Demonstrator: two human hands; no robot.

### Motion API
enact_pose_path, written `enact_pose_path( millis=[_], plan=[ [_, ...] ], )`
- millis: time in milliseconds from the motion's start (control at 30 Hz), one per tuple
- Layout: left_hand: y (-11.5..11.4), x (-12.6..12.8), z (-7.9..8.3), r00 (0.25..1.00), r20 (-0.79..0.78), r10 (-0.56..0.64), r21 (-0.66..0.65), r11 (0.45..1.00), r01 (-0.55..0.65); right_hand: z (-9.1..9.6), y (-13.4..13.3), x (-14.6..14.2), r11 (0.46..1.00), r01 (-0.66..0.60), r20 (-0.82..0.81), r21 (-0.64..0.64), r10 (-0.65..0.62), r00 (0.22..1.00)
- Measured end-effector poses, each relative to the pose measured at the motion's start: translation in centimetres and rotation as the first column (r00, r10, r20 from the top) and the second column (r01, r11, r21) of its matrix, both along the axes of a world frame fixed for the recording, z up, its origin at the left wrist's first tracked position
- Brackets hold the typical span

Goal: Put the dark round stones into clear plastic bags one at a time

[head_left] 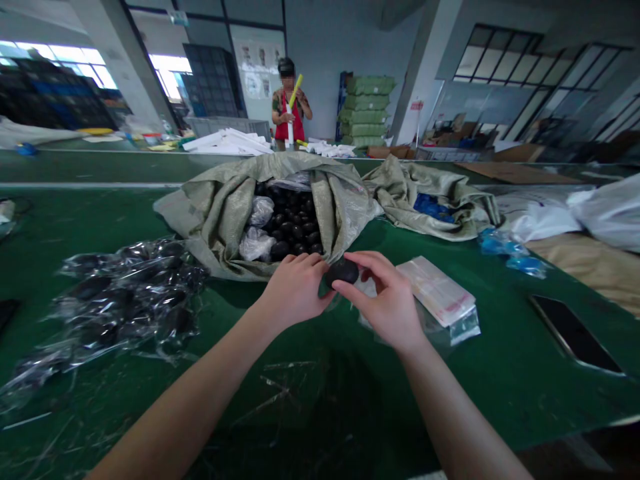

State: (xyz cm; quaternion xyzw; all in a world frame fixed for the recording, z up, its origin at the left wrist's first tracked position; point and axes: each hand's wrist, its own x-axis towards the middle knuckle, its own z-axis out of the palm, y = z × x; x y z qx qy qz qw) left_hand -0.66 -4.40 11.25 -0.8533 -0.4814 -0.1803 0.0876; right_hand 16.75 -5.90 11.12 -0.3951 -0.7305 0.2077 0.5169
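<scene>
Both hands meet over the green table [500, 373], just in front of an open woven sack [215, 207] full of black oval pieces [295, 223]. My right hand [387, 300] pinches one black oval piece [343, 271] between thumb and fingers. My left hand [295, 290] has its fingers curled and touches the same piece from the left. A thin clear bag seems to hang below the hands, hard to make out.
A heap of bagged black pieces [125, 293] lies at the left. A stack of clear bags [440, 293] sits right of my hands, a dark phone [575, 333] farther right. A second sack [430, 197] and white bags lie behind. A person in a red apron [289, 110] stands at the far table.
</scene>
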Motion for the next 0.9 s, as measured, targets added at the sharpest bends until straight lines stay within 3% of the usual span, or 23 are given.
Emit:
enact_pose_path(
  millis=[233, 433, 667, 900],
  plan=[
    [0.1, -0.4, 0.0, 1.000, -0.012, 0.007, -0.015, 1.000, -0.007, -2.0, 0.6, 0.0, 0.998, 0.035, 0.115, 0.045, -0.040, 0.993],
    [0.2, -0.5, -0.2, 0.999, -0.032, 0.028, -0.014, 0.999, -0.029, -2.3, 0.6, -0.1, 0.985, 0.077, 0.249, 0.151, -0.113, 0.962],
    [0.4, -0.6, -0.7, 0.999, -0.039, 0.032, -0.033, 0.999, -0.033, -2.7, 0.1, -0.3, 0.969, 0.040, 0.364, 0.243, -0.129, 0.923],
    [0.4, -0.6, -0.9, 0.999, -0.045, 0.015, -0.032, 0.999, -0.016, -3.3, 0.3, 0.0, 0.961, 0.024, 0.433, 0.276, -0.147, 0.889]
  ],
)
